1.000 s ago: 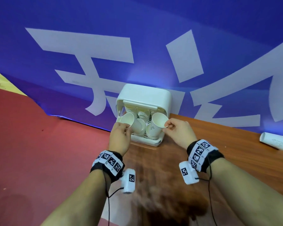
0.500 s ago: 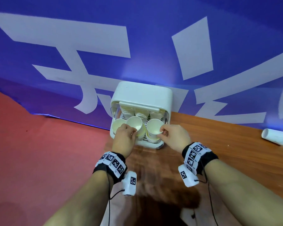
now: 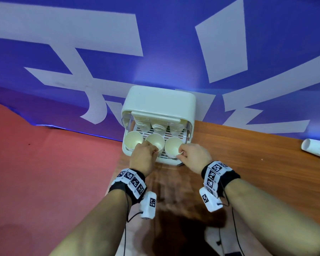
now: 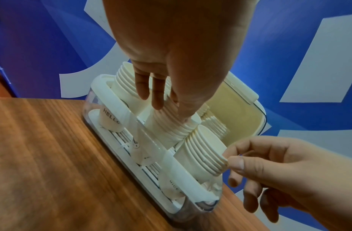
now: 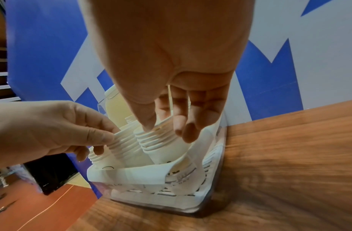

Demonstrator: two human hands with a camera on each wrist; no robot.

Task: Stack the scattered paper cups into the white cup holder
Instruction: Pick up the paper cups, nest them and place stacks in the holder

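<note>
Cup holder on wooden table against blue banner, each grip pinching a cup rim

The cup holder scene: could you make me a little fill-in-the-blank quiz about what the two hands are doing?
1. The front row of the holder has ___ cup stacks.
2. The left hand pinches the rim of the ___ stack.
3. The right hand pinches the rim of the ___ stack.
4. The holder stands on a ___ table.

Missing words: three; middle; right; wooden
</note>
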